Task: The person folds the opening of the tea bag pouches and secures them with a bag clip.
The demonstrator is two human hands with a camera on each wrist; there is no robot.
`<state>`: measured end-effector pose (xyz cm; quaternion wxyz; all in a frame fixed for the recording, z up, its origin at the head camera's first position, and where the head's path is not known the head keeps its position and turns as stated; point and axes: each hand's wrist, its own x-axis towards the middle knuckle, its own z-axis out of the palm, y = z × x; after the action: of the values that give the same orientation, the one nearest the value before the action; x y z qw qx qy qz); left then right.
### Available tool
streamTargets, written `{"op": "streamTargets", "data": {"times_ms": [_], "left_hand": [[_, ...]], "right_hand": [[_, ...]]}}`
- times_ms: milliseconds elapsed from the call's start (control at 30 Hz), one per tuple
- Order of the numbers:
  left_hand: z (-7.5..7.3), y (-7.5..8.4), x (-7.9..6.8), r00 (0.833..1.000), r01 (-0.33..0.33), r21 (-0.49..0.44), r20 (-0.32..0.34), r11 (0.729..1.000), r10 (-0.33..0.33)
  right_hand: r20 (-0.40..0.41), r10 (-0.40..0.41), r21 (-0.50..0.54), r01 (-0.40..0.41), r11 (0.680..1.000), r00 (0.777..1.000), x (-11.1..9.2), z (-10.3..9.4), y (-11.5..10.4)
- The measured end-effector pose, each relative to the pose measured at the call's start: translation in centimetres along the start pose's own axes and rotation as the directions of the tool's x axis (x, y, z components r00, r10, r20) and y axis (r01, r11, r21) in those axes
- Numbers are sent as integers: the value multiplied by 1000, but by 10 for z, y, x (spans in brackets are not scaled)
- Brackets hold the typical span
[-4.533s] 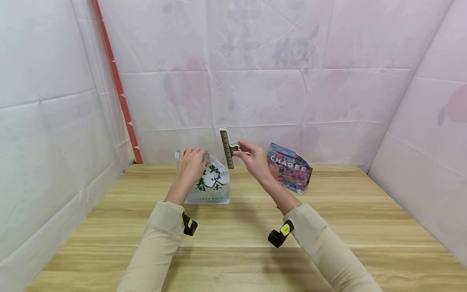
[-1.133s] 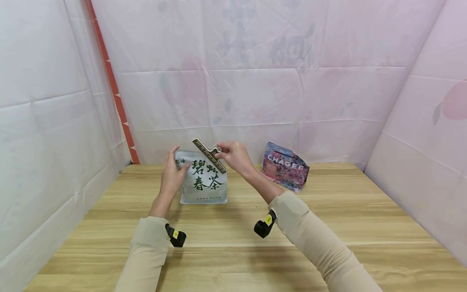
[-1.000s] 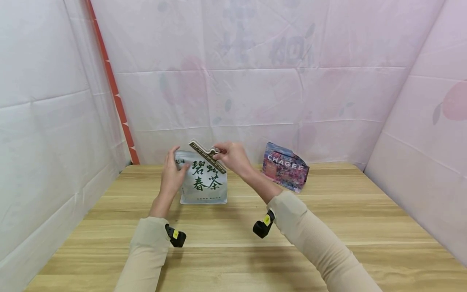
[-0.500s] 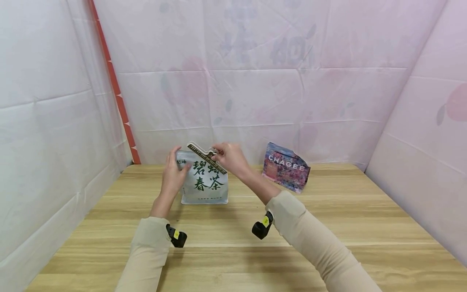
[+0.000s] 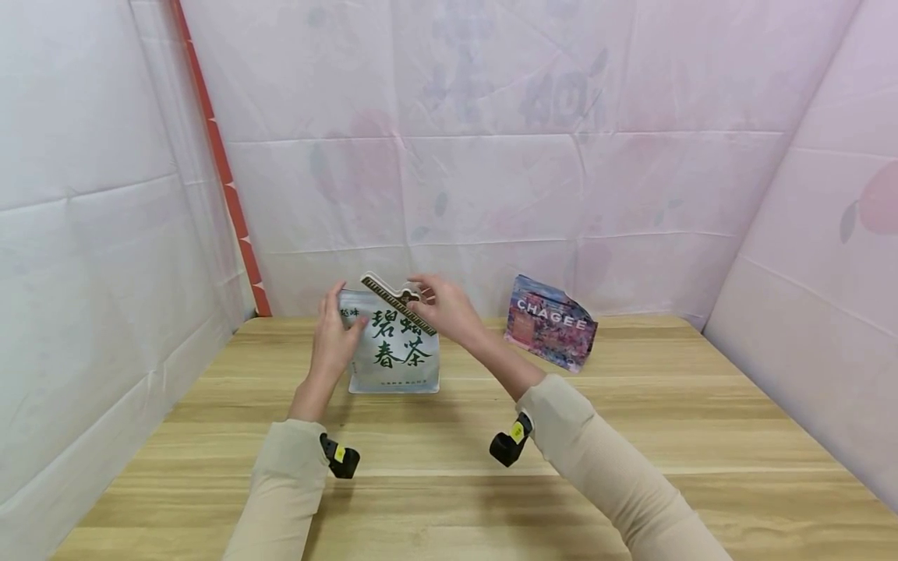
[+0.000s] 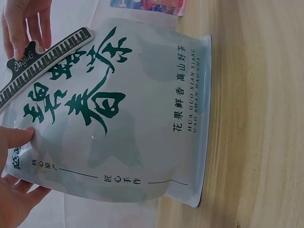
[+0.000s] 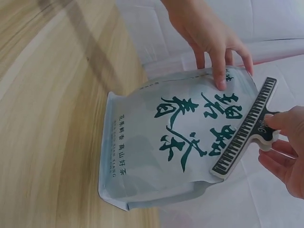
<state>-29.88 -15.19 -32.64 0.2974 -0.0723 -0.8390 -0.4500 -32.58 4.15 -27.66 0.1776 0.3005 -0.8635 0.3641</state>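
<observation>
Wood-grain table (image 5: 421,499), pale sheeting (image 5: 491,187) behind: one piano-key clip (image 5: 397,305), long axis slanting down rightward across the upper right corner of the white bag (image 5: 393,372), handle pinched by the nearer right hand (image 5: 445,308). Left hand (image 5: 333,339) grips the bag's left edge; CHAGEE pouch (image 5: 550,323) apart, to the right.

In the head view, the left hand (image 5: 333,343) is covering the left edge of the white pouch (image 5: 394,351), small print (image 5: 403,382) is coming out too tiny to read, sleeves (image 5: 282,483) are running off the bottom. In the left wrist view, the left edge is slicing the clip (image 6: 47,65), the top cropping the purple pouch (image 6: 159,5). In the right wrist view, the right edge is cutting the right hand (image 7: 294,154); the left hand's fingertips are probably hiding behind the white pouch.
</observation>
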Motion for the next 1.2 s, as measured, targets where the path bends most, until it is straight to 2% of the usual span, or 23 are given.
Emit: {"op": "streamTargets", "data": {"times_ms": [200, 333, 400, 500, 633, 700, 767, 900, 1067, 1133, 1200], "left_hand": [[3, 2, -1, 995, -68, 15, -67, 998, 69], [6, 6, -1, 977, -130, 24, -166, 991, 133], [7, 10, -1, 959, -169, 35, -226, 985, 173], [8, 20, -2, 919, -244, 54, -305, 968, 249], [15, 37, -3, 865, -348, 74, -358, 934, 351], [20, 45, -3, 847, -399, 79, -350, 914, 400], [26, 54, -4, 836, -440, 79, -327, 895, 440], [41, 74, -8, 828, -502, 56, -258, 863, 498], [67, 87, -15, 809, -554, 55, -200, 831, 553], [78, 89, -18, 813, -554, 65, -171, 830, 557], [90, 90, -22, 831, -536, 69, -132, 841, 540]], "right_hand": [[-2, 48, 135, -47, 990, 999, -4, -15, 5], [-32, 50, 162, -44, 986, 998, -11, -31, 10], [-57, 54, 137, -45, 990, 997, -16, -41, 15], [-113, 54, 66, -47, 997, 992, -26, -57, 24], [-176, 72, -13, -75, 997, 982, -39, -77, 41], [-197, 98, -27, -105, 994, 975, -47, -88, 51], [-223, 124, -28, -133, 991, 967, -53, -100, 64], [-294, 194, -60, -220, 974, 936, -68, -121, 94], [-337, 319, -140, -383, 913, 886, -87, -137, 127], [-320, 369, -150, -431, 890, 873, -94, -140, 135], [-288, 409, -157, -464, 872, 866, -100, -141, 141]]}}
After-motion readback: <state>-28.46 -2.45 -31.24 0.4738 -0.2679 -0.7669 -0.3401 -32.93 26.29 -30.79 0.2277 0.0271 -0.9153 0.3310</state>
